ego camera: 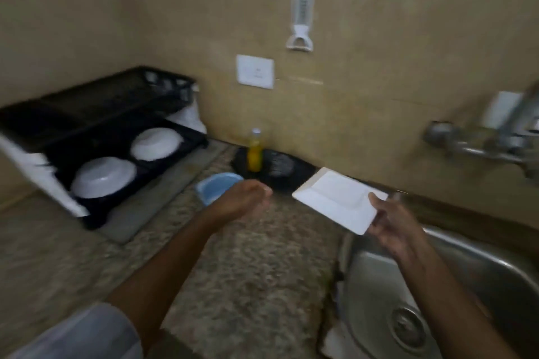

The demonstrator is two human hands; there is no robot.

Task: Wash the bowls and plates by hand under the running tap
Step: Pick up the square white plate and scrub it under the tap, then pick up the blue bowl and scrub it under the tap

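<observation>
My right hand (392, 221) grips a white square plate (335, 198) by its near right corner and holds it tilted above the counter, just left of the steel sink (455, 277). My left hand (243, 197) hovers over the granite counter with nothing in it, fingers loosely curled, a short way left of the plate. Two white bowls (103, 176) (156, 143) lie upside down in the black drying rack (96, 210) at the left. The tap (478, 148) juts from the wall at the right; no stream of water shows in the blurred view.
A blue tub (213, 186) sits on the counter behind my left hand. A yellow soap bottle (255, 154) stands on a dark tray (280, 172) by the wall. The granite counter (248, 271) lies between rack and sink. A white dispenser (302, 14) and a switch plate (255, 71) hang on the wall.
</observation>
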